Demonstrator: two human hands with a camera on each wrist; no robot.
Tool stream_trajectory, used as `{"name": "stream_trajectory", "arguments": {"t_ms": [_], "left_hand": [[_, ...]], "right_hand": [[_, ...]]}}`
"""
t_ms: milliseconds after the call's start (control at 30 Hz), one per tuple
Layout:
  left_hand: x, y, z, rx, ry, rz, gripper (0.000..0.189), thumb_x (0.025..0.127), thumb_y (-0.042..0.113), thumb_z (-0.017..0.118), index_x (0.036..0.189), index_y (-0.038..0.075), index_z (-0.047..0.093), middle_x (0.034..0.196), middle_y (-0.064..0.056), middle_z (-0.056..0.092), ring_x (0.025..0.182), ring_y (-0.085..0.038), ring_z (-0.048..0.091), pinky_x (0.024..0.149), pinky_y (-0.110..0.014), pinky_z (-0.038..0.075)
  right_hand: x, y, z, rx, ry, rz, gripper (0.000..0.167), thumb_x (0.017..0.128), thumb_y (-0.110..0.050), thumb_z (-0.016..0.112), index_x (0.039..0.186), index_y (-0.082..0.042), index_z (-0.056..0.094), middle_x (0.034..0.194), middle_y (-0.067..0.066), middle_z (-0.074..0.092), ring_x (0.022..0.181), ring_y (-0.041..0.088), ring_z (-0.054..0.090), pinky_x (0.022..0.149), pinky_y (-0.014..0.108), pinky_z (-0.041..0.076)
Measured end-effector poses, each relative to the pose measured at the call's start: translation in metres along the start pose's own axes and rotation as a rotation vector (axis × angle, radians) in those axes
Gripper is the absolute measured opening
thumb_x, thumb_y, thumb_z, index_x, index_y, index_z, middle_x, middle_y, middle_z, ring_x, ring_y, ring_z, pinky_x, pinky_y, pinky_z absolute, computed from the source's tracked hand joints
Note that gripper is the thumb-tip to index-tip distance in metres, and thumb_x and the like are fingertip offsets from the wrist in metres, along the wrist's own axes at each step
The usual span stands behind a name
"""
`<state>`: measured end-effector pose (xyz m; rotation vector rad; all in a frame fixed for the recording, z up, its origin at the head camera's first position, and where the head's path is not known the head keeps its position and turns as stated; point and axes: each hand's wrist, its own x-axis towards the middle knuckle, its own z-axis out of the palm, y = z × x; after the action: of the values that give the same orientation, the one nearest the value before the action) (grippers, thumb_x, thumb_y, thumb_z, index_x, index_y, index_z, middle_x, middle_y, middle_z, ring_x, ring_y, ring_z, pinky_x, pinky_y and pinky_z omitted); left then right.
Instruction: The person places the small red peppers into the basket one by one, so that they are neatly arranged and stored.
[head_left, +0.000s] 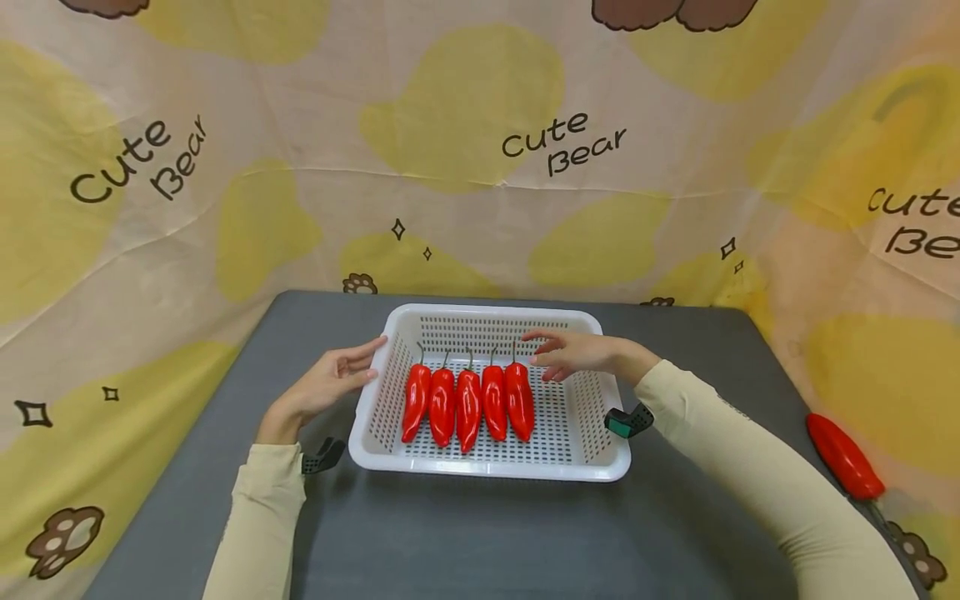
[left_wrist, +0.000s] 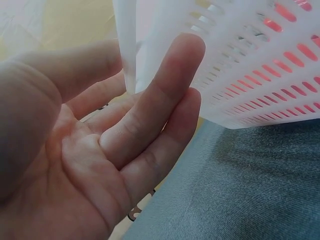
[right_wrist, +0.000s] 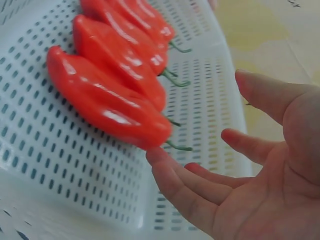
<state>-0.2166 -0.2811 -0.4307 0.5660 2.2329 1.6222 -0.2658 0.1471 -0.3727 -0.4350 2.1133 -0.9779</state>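
A white perforated plastic basket (head_left: 491, 475) stands on the grey table. Inside, several glossy red chili peppers (head_left: 468, 408) lie side by side in a row, with green stems toward the far side. My left hand (head_left: 326, 387) is at the basket's left end, its fingers loosely extended against the outer wall and rim. My right hand (head_left: 573, 354) hovers over the basket's right part with fingers spread and nothing held. In the right wrist view its fingertips (right_wrist: 157, 156) are close to the stem end of the outermost pepper (right_wrist: 107, 100); contact is unclear.
Another red chili pepper (head_left: 845, 456) lies at the table's right edge, beyond the right forearm. A patterned yellow and cream cloth (head_left: 465, 108) hangs behind and beside the grey table (head_left: 480, 533). Dark devices sit on both wrists.
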Motion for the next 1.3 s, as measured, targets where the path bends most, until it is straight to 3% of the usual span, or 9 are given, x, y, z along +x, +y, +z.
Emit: {"name": "stream_trajectory", "arguments": {"t_ms": [633, 800, 1067, 1300], "left_hand": [[0.0, 0.003, 0.0, -0.007, 0.005, -0.019, 0.065, 0.102, 0.012, 0.06, 0.159, 0.005, 0.03, 0.155, -0.026, 0.042, 0.115, -0.006, 0.067, 0.095, -0.042, 0.059], [-0.001, 0.004, 0.001, -0.01, 0.008, -0.022, 0.065, 0.101, 0.013, 0.061, 0.159, 0.005, 0.031, 0.155, -0.026, 0.042, 0.116, -0.007, 0.067, 0.094, -0.036, 0.059], [0.0, 0.005, 0.003, -0.028, 0.006, -0.013, 0.066, 0.101, 0.012, 0.061, 0.159, 0.004, 0.029, 0.156, -0.026, 0.04, 0.114, -0.003, 0.066, 0.092, -0.035, 0.06], [0.0, 0.002, 0.001, -0.026, 0.003, -0.009, 0.065, 0.102, 0.012, 0.06, 0.159, 0.004, 0.03, 0.155, -0.027, 0.041, 0.114, -0.003, 0.066, 0.094, -0.037, 0.059]], "right_hand": [[-0.036, -0.003, -0.03, 0.06, 0.088, -0.158, 0.059, 0.105, -0.027, 0.052, 0.157, -0.009, 0.03, 0.158, 0.028, 0.038, 0.125, 0.041, 0.061, 0.11, 0.056, 0.047], [-0.046, 0.004, -0.038, 0.07, 0.104, -0.174, 0.059, 0.106, -0.027, 0.051, 0.157, -0.007, 0.029, 0.157, 0.028, 0.039, 0.121, 0.034, 0.064, 0.11, 0.053, 0.048], [-0.067, 0.011, -0.05, 0.058, 0.135, -0.208, 0.06, 0.106, -0.025, 0.05, 0.157, -0.005, 0.027, 0.159, 0.031, 0.035, 0.129, 0.045, 0.057, 0.109, 0.056, 0.048], [-0.084, 0.027, -0.053, 0.057, 0.178, -0.184, 0.057, 0.107, -0.025, 0.048, 0.157, -0.006, 0.028, 0.157, 0.029, 0.038, 0.128, 0.043, 0.059, 0.109, 0.055, 0.048]]}}
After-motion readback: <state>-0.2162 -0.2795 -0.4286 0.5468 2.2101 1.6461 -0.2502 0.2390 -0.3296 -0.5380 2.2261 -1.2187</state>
